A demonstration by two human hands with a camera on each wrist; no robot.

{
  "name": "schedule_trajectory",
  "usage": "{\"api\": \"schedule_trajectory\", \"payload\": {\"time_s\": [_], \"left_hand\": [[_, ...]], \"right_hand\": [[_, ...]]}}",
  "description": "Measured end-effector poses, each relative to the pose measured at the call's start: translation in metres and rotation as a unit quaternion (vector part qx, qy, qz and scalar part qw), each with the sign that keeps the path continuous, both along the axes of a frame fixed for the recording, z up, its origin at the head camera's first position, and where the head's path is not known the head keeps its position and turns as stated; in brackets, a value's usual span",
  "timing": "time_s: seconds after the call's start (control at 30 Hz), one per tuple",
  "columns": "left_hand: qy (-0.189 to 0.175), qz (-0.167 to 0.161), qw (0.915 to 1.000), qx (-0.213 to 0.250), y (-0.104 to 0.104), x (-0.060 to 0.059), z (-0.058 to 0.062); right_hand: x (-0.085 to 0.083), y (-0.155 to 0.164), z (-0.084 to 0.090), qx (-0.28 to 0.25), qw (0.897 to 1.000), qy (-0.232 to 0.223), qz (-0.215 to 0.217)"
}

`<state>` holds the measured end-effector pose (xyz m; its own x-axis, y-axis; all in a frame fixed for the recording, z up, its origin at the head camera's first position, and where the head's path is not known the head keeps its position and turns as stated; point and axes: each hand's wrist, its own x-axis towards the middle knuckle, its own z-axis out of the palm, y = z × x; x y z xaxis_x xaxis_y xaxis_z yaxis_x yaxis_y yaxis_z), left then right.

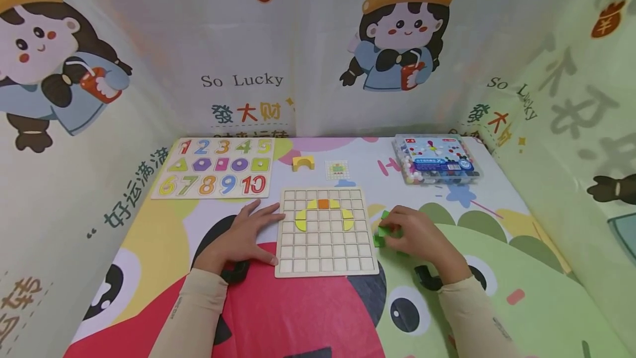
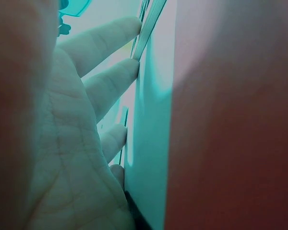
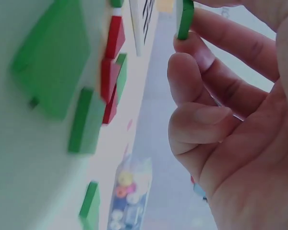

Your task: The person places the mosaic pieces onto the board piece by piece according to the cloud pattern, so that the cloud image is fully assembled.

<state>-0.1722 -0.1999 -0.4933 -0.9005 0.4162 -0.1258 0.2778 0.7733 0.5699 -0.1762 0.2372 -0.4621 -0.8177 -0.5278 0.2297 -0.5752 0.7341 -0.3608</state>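
A small flat green wooden piece [image 3: 185,19] is being pinched on edge between the fingertips [image 3: 192,50] of the right hand [image 1: 422,236], just off the right edge of the square wooden grid board [image 1: 325,232], above a loose cluster of green and red pieces [image 3: 93,96] lying on the tabletop [image 1: 497,291]. The grip is narrow, closed on the thin edges of the piece alone. The board is being steadied by the left hand [image 1: 243,236], whose fingers [image 2: 110,79] are lying straight and flat against its left edge; nothing is being held there. A few yellow curved pieces and one orange square [image 1: 323,204] are already sitting in the upper rows of the grid.

Farther back, a wooden number puzzle [image 1: 216,167], a yellow arch block [image 1: 303,163], a small pattern card [image 1: 337,169] and a clear plastic box of coloured beads [image 1: 437,159] are lying.

Because the piece is being held only by its rim, it could probably twist or slip out. If it is dropped onto the grid, the seated pieces could be knocked askew; if the left hand's pressure is eased, the board could slide.
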Motion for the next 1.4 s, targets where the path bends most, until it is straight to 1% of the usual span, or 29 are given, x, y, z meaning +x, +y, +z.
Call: {"api": "schedule_trajectory", "payload": {"time_s": [0.17, 0.37, 0.5, 0.67, 0.87, 1.13, 1.4], "left_hand": [[0.004, -0.005, 1.0, 0.002, 0.001, 0.001, -0.002], [0.012, -0.004, 0.9999, -0.001, 0.001, 0.002, -0.001], [0.008, 0.0, 1.0, -0.003, 0.0, 0.004, -0.003], [0.007, -0.002, 1.0, 0.004, 0.0, 0.005, -0.004], [0.002, -0.002, 1.0, 0.008, 0.0, 0.004, -0.002], [0.002, 0.002, 1.0, 0.0, 0.002, 0.003, -0.002], [0.0, 0.004, 1.0, 0.0, 0.002, 0.003, -0.002]], "right_hand": [[-0.01, -0.022, 0.009, 0.014, 1.0, -0.013, 0.019], [-0.023, -0.064, 0.022, 0.038, 0.997, -0.048, 0.043], [-0.033, -0.091, 0.022, 0.059, 0.995, -0.054, 0.063], [-0.045, -0.115, 0.017, 0.078, 0.991, -0.062, 0.084], [-0.052, -0.133, 0.011, 0.101, 0.988, -0.063, 0.094], [-0.054, -0.148, 0.011, 0.13, 0.985, -0.076, 0.085], [-0.055, -0.154, 0.012, 0.146, 0.982, -0.08, 0.085]]}}
